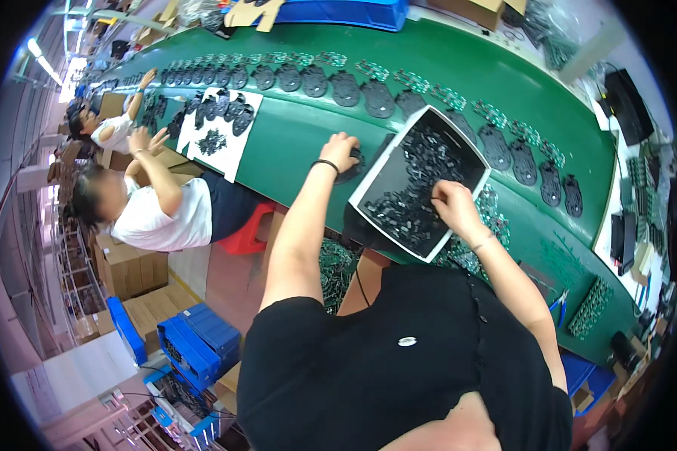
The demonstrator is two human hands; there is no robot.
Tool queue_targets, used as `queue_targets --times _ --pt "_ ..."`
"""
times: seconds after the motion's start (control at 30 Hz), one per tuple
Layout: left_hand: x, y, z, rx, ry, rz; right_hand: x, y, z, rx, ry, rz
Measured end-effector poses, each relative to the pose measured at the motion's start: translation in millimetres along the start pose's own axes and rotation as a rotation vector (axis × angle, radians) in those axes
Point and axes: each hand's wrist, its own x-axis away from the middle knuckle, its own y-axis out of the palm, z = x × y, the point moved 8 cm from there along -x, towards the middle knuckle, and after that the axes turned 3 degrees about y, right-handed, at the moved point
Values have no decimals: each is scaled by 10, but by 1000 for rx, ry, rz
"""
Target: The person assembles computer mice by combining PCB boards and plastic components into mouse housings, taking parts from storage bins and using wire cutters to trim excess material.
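Observation:
A white-rimmed bin (363, 183) with a dark inside stands tilted on the green bench in front of me. Small black plastic pieces (421, 161) lie heaped in it. Over its right side, my right hand (456, 207) is closed in a pinch; whatever the fingertips hold is too small to make out. Left of the bin, my left hand (340, 152) curls its fingers over a black mouse shell (351, 168) on the bench, partly hiding it.
A row of black mouse bases (377, 99) and green circuit boards (372, 71) runs along the bench (286, 128). More boards (489, 214) lie right of the bin, near blue-handled pliers (560, 301). At left, a co-worker (158, 199) sits beside a white sheet (237, 143) with black parts.

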Motion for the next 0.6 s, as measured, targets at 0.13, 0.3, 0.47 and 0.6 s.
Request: queue_targets --times 0.13,0.3,0.47,0.6 --pt "-38 -34 -36 11 29 15 82 -83 260 -523 285 -36" --pt "23 -486 -308 277 75 95 225 -305 219 -1111 552 -71" --pt "283 -1278 -314 791 -153 291 380 -538 237 -1546 550 -56" --pt "389 -1488 555 1112 -15 307 581 -800 231 -1551 490 30"
